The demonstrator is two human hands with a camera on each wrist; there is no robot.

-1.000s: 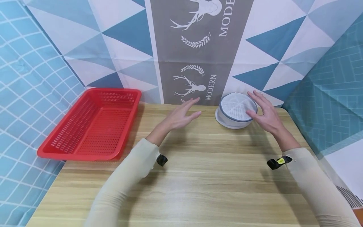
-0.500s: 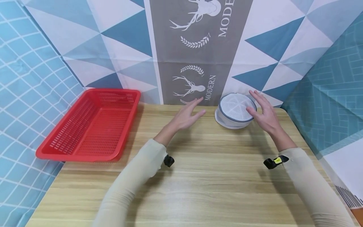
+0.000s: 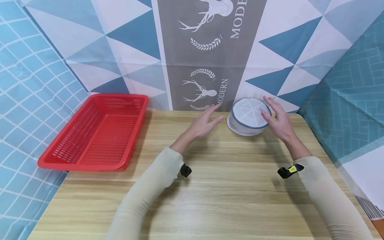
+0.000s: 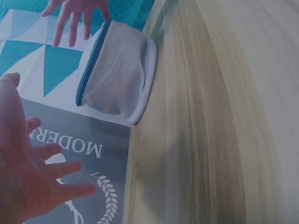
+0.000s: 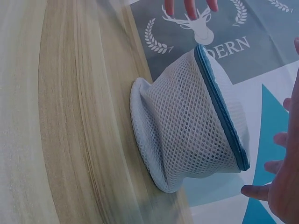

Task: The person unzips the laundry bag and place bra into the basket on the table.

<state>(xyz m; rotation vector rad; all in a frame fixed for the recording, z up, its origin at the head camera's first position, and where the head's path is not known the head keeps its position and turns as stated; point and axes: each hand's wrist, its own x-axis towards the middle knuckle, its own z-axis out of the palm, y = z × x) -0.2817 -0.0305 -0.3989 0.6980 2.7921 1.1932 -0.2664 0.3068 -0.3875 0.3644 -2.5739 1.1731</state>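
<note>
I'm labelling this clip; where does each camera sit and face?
Head: head-worn, looking forward and down at table, red basket, mesh bag; left hand, right hand, sleeves show.
Left wrist: worn there, facing mesh bag; left hand at left, right hand at top.
Right wrist: worn there, facing mesh bag; right hand at right, left hand at top.
Wrist views share the mesh bag.

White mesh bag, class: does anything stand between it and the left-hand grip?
Nothing visible does: the head and left wrist views show only a gap between the left-hand grip and the white mesh bag. The red basket is left of both.
</note>
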